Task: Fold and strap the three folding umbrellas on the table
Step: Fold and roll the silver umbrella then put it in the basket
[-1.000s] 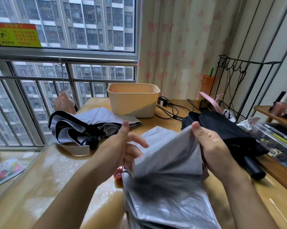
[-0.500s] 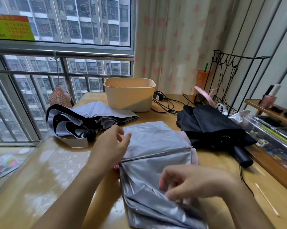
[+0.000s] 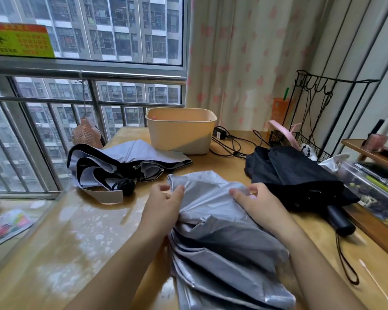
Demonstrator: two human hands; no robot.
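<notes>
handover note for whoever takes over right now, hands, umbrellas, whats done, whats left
Left hand: pinches the far left edge of the silver umbrella.
Right hand: pinches its far right edge.
Silver umbrella: centre of the table, canopy loose and bunched.
Pale umbrella: far left, canopy loose.
Black umbrella: right, handle toward you, canopy loose.
Done: nothing strapped as far as can be seen.
Left: fold the silver umbrella's pleats, wrap and strap it, then do the other two.

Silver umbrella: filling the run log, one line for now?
silver umbrella: canopy loose | left hand: pinches canopy edge | right hand: grips canopy
</notes>
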